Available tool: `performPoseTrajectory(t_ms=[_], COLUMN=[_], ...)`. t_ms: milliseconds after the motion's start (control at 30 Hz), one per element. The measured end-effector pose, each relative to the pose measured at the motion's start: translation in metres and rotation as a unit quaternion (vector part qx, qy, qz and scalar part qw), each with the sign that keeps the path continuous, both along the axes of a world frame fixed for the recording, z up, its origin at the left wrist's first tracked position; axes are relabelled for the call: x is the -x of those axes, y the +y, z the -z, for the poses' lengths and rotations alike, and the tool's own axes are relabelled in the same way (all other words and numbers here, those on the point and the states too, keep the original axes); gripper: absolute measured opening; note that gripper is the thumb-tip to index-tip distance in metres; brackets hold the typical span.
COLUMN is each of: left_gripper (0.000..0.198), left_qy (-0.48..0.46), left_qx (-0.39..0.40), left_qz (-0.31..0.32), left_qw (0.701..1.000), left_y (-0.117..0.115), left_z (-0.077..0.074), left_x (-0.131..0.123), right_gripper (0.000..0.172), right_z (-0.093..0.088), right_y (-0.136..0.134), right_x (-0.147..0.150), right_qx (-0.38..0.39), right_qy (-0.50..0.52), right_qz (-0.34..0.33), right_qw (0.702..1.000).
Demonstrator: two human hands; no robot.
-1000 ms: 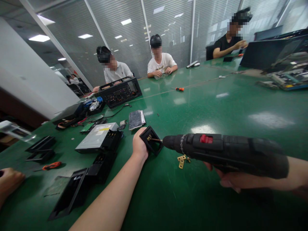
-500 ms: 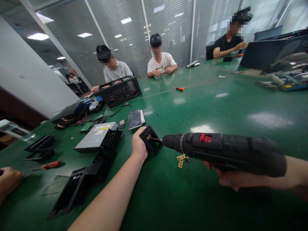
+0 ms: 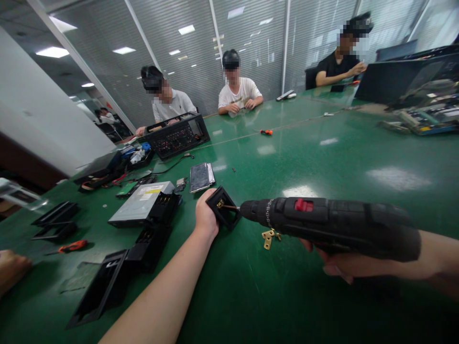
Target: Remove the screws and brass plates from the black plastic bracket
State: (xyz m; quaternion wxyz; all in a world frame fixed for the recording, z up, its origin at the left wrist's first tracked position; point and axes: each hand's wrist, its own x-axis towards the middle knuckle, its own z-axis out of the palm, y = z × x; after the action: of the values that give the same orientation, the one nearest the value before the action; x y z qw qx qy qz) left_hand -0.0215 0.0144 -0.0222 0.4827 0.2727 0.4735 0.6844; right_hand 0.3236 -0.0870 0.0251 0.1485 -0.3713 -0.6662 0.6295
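Held in my left hand (image 3: 207, 216) is a small black box-shaped plastic part (image 3: 231, 220), its open side turned toward the right; brass-coloured metal (image 3: 220, 204) shows inside. My right hand (image 3: 339, 263) is wrapped round the handle of a black cordless drill (image 3: 322, 222) with a red switch on top. The drill lies level, pointing left, and its thin bit (image 3: 230, 207) reaches into the black part at the brass metal. Below the chuck, several small brass plates (image 3: 267, 239) lie on the green table (image 3: 272, 296). My left fingers are mostly hidden behind the part.
Left of my arm lie black plastic housings (image 3: 103, 282), a silver disc drive (image 3: 138, 205) and an orange screwdriver (image 3: 73, 246). Another person's hand (image 3: 12, 270) rests at the left edge. Across the table, people sit near a black computer case (image 3: 177, 136). Circuit boards (image 3: 426, 119) are piled far right.
The whole view has shifted slightly, moving everything a little to the left. Drill, bit and black part keep the same position relative to each other.
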Motion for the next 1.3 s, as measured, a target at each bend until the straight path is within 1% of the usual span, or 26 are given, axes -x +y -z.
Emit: performPoseTrajectory(t_ms=[100,233,433,667,967,1167,1300], left_gripper=[0.018,0.019,0.019,0.017,0.018,0.02,0.023], left_qy=[0.001,-0.001,0.002,0.011,0.0,0.005,0.005], left_qx=[-0.005,-0.004,-0.012,-0.006,0.001,-0.005,-0.009], left_qz=[-0.003,-0.001,-0.002,0.0,-0.009,0.0,0.001], left_qw=[1.0,1.0,1.0,1.0,1.0,1.0,1.0], left_y=[0.0,0.0,0.0,-0.001,-0.001,-0.001,0.0], left_z=[0.0,0.0,0.001,0.001,-0.003,-0.001,0.001], left_x=[0.0,0.0,0.001,0.001,-0.002,0.0,0.001], right_gripper=[0.048,0.047,0.048,0.049,0.05,0.052,0.045], right_z=[-0.013,-0.02,-0.019,-0.018,-0.019,-0.018,-0.016], right_y=[-0.007,-0.012,-0.01,-0.01,-0.01,-0.01,-0.008], right_x=[0.003,0.005,0.004,0.006,0.004,0.005,0.004], right_qx=[0.038,0.05,0.065,0.052,0.04,0.042,0.029], right_qy=[-0.002,-0.003,-0.01,-0.016,-0.017,-0.008,0.003], right_qz=[0.046,0.064,0.065,0.065,0.055,0.05,0.034], right_qw=[0.998,0.997,0.996,0.996,0.998,0.998,0.999])
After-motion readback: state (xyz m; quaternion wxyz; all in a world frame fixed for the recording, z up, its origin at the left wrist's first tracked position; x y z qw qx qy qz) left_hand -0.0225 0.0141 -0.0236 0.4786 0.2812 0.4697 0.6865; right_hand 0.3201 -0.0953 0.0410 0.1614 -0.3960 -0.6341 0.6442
